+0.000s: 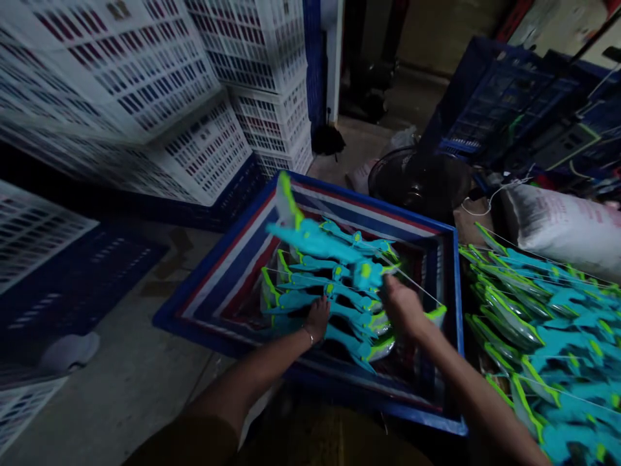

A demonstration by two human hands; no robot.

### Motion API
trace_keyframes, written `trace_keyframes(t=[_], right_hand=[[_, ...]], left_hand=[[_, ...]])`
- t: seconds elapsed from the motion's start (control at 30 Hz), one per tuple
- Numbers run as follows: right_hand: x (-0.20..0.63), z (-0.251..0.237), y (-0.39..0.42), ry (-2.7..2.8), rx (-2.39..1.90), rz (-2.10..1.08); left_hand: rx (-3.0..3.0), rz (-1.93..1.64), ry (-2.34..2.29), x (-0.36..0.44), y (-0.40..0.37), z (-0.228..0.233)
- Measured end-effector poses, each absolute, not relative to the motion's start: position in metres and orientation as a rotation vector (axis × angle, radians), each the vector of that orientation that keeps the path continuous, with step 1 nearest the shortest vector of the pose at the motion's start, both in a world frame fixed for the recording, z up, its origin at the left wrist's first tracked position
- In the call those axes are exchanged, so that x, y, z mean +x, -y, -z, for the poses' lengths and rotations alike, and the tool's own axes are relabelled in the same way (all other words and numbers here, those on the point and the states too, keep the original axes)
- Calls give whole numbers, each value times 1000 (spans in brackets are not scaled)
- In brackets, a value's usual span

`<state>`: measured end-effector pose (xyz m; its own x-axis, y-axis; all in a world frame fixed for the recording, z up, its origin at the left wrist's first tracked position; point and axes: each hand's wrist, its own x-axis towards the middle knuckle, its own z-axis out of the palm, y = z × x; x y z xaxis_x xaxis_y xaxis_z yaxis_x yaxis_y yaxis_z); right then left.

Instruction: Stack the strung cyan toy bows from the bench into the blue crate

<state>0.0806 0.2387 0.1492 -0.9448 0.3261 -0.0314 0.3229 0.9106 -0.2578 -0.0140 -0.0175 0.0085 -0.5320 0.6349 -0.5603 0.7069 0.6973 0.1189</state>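
Note:
A teal toy bow (317, 243) with lime-green, clear-edged tips and a white string is tilted above the blue crate (458, 323), somewhat smeared by motion. My right hand (402, 303) is closed around it near its right-hand part. Inside the crate, which has a red, white and blue striped lining (233, 272), several similar bows (295, 300) lie side by side in a row. My left hand (317, 319) reaches down onto this row, its fingers closed at the middle of one bow.
To the right lies a large pile of the same bows (563, 343), beside a white sack (567, 223). White slatted crates (194, 155) are stacked at the left and back. A dark round tub (417, 181) stands behind the blue crate, with blue crates (490, 90) beyond.

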Motion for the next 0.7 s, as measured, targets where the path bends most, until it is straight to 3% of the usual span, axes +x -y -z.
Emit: trace_keyframes(t=[0.13, 0.3, 0.53, 0.7], right_hand=[[6, -71, -168, 3313, -354, -395], [-13, -2, -148, 3491, -379, -273], [-29, 18, -140, 3585, -336, -145], [-27, -7, -131, 3599, -408, -239]], left_hand=[[1017, 158, -2342, -10, 17, 4], [1076, 110, -2267, -15, 27, 8], [979, -65, -2248, -38, 40, -24], [945, 61, -2319, -48, 29, -32]])
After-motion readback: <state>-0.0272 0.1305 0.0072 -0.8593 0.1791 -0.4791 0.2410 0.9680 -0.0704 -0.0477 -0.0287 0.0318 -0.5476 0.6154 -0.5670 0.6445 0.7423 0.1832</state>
